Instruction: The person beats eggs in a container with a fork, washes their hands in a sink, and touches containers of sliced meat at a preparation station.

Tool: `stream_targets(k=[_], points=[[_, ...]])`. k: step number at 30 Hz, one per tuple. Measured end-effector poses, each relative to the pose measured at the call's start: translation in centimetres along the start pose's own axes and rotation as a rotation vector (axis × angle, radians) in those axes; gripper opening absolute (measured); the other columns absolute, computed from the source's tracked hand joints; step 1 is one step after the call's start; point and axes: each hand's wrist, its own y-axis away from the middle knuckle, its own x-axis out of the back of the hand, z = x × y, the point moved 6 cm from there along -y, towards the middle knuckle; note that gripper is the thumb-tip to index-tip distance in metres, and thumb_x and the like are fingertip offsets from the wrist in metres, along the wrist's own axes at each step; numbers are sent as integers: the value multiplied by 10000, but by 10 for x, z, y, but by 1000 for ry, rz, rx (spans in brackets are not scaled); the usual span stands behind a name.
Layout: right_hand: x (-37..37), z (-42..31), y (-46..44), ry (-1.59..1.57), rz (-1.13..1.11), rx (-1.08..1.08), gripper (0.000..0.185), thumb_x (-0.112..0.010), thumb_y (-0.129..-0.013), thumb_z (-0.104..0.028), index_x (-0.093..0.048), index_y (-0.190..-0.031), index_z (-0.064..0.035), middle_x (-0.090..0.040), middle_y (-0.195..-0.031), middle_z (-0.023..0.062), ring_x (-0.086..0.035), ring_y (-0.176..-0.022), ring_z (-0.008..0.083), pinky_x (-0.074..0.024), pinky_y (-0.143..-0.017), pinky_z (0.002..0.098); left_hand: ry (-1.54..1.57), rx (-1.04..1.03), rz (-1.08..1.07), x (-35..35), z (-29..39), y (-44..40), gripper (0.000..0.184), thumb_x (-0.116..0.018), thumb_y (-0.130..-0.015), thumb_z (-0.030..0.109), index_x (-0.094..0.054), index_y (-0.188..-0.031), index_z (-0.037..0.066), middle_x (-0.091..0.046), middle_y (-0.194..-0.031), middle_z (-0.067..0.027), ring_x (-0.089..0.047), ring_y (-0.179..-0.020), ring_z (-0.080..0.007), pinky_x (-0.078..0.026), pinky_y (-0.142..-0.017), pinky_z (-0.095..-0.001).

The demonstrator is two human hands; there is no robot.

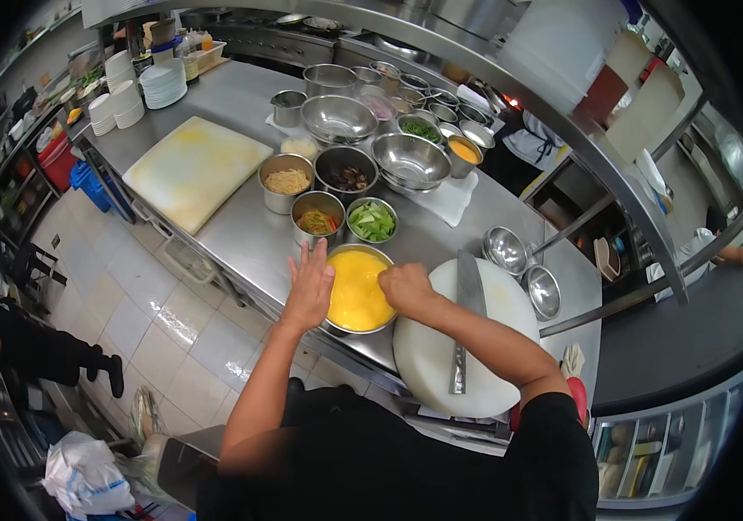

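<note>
A steel bowl (334, 327) of yellow liquid, like beaten egg (358, 291), stands at the counter's near edge. My left hand (308, 282) lies along its left rim, fingers stretched out and holding nothing. At the right rim my right hand (408, 290) is closed in a fist; whatever it grips is hidden. Just beyond the bowl are a pot of sliced vegetables (318, 220) and a bowl of chopped greens (371, 220). To the right, a cleaver (470, 300) rests on a round white chopping block (424, 347).
Pots of noodles (287, 181) and dark pieces (345, 177) stand farther back, beside steel mixing bowls (410, 158). A white cutting board (202, 174) lies left. Two ladle-like steel bowls (506, 247) sit right. Overhead runs a metal shelf (510, 82). Another person's legs (50, 343) show at left.
</note>
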Motion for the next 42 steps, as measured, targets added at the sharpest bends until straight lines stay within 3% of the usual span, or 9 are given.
stream_targets(k=[5,9,12,15,25,29,31,40,42], points=[[-2,-31,-10,-115,144,103,138,-552,-725,-88,-678,-771,-56,-669,-756,156,-668,-746,328,-521,-635,439,-9,3,-3,-2,-2,-1,606,-201,-1008,397,-182,-1457,-10,-225,-1509,-190,-96,-1413,-405,-12,-1115,-560],[7,-46,11,-248,-166,156,166,-549,-753,-92,-683,-838,-39,-668,-805,177,-663,-794,340,-518,-693,442,-13,24,-23,-2,-1,3,586,-205,-1010,367,-179,-1457,-11,-223,-1510,-191,-98,-1418,-389,-19,-1121,-549],[-13,-21,27,-264,-256,0,183,-588,-730,-144,-689,-868,-81,-662,-805,175,-655,-802,339,-522,-684,446,-32,-166,24,-4,-12,5,546,-225,-1006,311,-272,-1426,-35,-261,-1496,-199,-165,-1407,-360,-74,-1144,-458],[-43,27,31,-293,-261,-255,187,-589,-721,-168,-701,-859,-109,-672,-828,150,-652,-800,345,-515,-704,459,53,-29,-11,-17,-22,-2,575,-197,-1006,350,-261,-1433,-31,-255,-1503,-190,-164,-1411,-336,-57,-1148,-432],[-5,24,71,-697,-19,-432,232,-460,-808,-109,-675,-865,-40,-659,-842,210,-640,-832,399,-493,-759,477,-4,52,-41,-12,1,1,598,-96,-1007,419,-203,-1475,63,-245,-1526,-100,-66,-1433,-342,28,-1128,-513],[-16,0,73,-537,-67,-260,202,-482,-828,-117,-677,-852,-68,-655,-801,197,-640,-801,383,-500,-722,454,0,42,-31,-12,1,0,599,-81,-1005,418,-209,-1476,69,-271,-1517,-95,-75,-1433,-339,36,-1128,-510],[0,-3,79,-826,66,-164,178,-511,-795,-112,-682,-836,-81,-661,-801,182,-645,-784,365,-503,-696,447,-5,68,-50,-12,3,1,599,-79,-1004,420,-211,-1477,77,-292,-1508,-96,-85,-1432,-338,48,-1126,-508],[-13,7,67,-873,67,-168,173,-517,-790,-144,-677,-801,-77,-651,-777,174,-635,-764,366,-492,-689,464,-37,81,-80,-16,-5,0,611,-64,-1000,429,-217,-1476,79,-337,-1489,-72,-110,-1429,-332,46,-1120,-518],[-18,28,64,-668,79,-369,165,-533,-795,-158,-676,-809,-77,-652,-765,157,-631,-768,353,-488,-680,452,-37,84,-83,-18,-6,3,611,-65,-1000,429,-219,-1475,76,-343,-1486,-74,-118,-1428,-330,45,-1120,-519]])
